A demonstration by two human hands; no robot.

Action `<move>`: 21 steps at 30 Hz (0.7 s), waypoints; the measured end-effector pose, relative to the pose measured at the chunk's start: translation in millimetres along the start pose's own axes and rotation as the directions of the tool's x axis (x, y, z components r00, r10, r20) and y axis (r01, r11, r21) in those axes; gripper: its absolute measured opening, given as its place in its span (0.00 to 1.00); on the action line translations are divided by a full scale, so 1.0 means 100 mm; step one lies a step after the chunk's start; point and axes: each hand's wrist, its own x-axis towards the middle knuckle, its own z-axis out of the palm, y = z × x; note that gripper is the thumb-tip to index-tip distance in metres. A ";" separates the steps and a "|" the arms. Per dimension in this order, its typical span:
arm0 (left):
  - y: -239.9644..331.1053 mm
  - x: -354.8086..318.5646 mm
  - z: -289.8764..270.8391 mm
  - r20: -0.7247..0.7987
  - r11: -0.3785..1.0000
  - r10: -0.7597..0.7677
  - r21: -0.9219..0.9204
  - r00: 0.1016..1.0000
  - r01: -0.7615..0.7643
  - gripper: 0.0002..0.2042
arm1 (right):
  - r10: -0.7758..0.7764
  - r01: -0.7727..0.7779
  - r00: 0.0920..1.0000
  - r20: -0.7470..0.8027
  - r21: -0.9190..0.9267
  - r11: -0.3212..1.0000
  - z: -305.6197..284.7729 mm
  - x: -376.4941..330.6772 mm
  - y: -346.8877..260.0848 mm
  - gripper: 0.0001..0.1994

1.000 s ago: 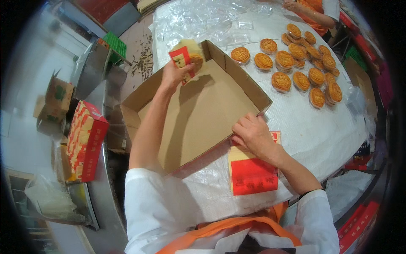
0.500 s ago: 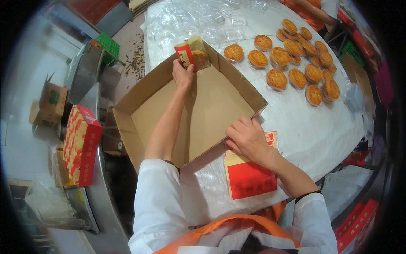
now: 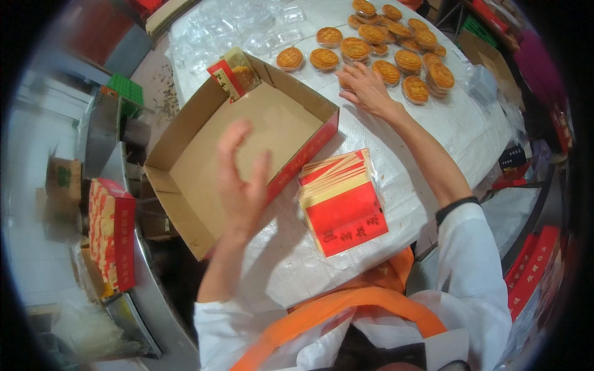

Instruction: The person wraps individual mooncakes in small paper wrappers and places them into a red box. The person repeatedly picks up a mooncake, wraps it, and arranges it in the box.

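A shallow cardboard box (image 3: 185,179) with red outer sides lies open on the white table cover. One packed mooncake in a red and clear wrapper (image 3: 234,74) leans in its far corner. My left hand (image 3: 242,185) hovers over the near part of the box, fingers spread and holding nothing. My right hand (image 3: 366,88) reaches across the table, fingers apart, touching the round brown mooncakes (image 3: 396,52) laid out in clear trays. A stack of flat red and gold wrappers (image 3: 341,201) lies between the box and my chest.
Empty clear plastic trays (image 3: 247,31) cover the far side of the table. A red carton (image 3: 111,235) of packed goods stands at the left beside metal equipment (image 3: 102,133). Red boxes (image 3: 532,266) sit low on the right.
My left hand let go of the packed mooncake in the box's far corner and drew back toward me. My right hand left the box's near edge and reached out to the mooncakes.
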 end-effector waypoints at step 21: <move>0.67 -0.76 1.55 0.532 0.794 -0.160 -0.431 0.832 0.428 0.26 | 0.560 -0.164 0.741 0.371 0.909 -0.384 -0.98 -2.28 -0.28 0.06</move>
